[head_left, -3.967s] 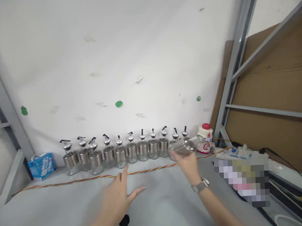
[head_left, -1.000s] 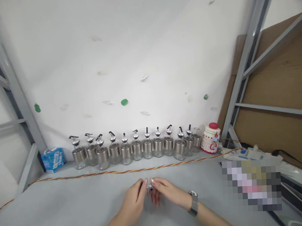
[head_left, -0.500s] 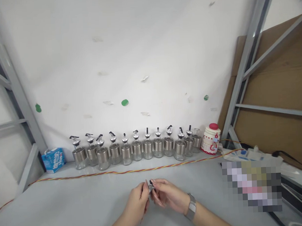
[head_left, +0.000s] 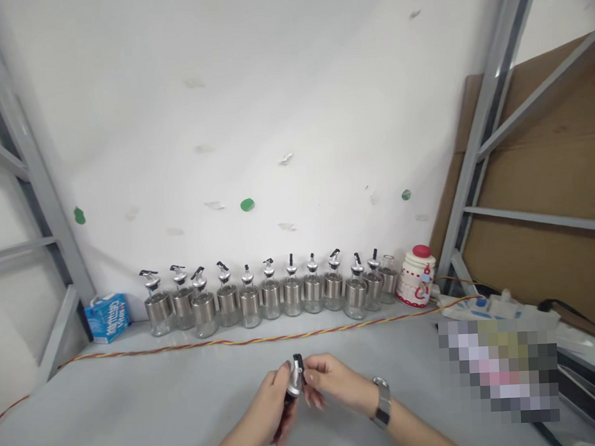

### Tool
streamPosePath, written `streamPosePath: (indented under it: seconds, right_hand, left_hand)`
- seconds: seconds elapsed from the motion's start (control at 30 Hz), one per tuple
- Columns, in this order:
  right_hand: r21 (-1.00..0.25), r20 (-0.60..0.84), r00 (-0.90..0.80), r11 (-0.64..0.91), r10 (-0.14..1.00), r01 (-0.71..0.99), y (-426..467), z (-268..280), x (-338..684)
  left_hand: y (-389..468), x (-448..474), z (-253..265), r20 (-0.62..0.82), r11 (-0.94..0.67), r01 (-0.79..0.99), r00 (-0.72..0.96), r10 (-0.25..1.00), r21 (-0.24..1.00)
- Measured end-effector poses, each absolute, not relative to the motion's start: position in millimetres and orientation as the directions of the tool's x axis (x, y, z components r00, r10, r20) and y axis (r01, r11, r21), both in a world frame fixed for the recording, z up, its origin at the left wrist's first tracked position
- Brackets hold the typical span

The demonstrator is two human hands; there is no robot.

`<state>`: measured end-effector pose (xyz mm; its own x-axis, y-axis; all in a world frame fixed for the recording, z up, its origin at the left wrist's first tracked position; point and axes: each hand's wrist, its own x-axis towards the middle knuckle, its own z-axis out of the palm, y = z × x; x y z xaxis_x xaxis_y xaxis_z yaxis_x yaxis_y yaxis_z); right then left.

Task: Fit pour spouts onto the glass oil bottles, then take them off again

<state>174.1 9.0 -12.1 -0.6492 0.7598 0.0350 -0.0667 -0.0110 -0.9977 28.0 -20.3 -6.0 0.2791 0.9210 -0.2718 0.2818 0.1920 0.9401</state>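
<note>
Over the front middle of the table, my left hand (head_left: 272, 401) grips a silver pour spout (head_left: 295, 381) with a black flip cap, held upright. Its lower dark part is largely covered by my left fingers. My right hand (head_left: 334, 382), with a metal watch on the wrist, has its thumb and forefinger closed at the right edge of the cap. Behind my hands stands a row of glass bottles with steel bands, such as this bottle (head_left: 292, 292), most topped by similar spouts. The bottle at the right end (head_left: 388, 278) has an open neck and no spout.
A twisted red and yellow wire (head_left: 224, 342) crosses the table before the bottles. To the left stands a blue carton (head_left: 108, 318); at right, a white jar (head_left: 414, 280) with a red lid. A power strip (head_left: 503, 306) and a blurred-out item (head_left: 498, 369) lie farther right.
The pour spout is turned more upright, so its silver body and black cap now show. My right fingers have shifted from over its tip to its right side.
</note>
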Motion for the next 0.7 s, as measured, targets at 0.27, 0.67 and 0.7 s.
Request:
streamPosePath:
  seconds: [0.27, 0.67, 0.7]
  right_hand:
    - [-0.981, 0.125, -0.545, 0.184, 0.829, 0.055, -1.4, 5.9, 179.9]
    - [-0.909, 0.154, -0.515, 0.325, 0.843, 0.26, -2.2, -2.0, 177.2]
    - [-0.914, 0.137, -0.521, 0.311, 0.842, 0.262, -2.9, -3.2, 175.6]
  left_hand:
    - [-22.3, 28.6, -10.7, -0.364, 0.311, 0.191, 0.425, 0.829, 0.931]
    - [-29.2, 25.9, 4.8, -0.047, -0.053, 0.508, 0.182, 0.982, 0.86]
    - [-31.2, 25.0, 6.6, 0.011, -0.107, 0.54, 0.178, 0.984, 0.835]
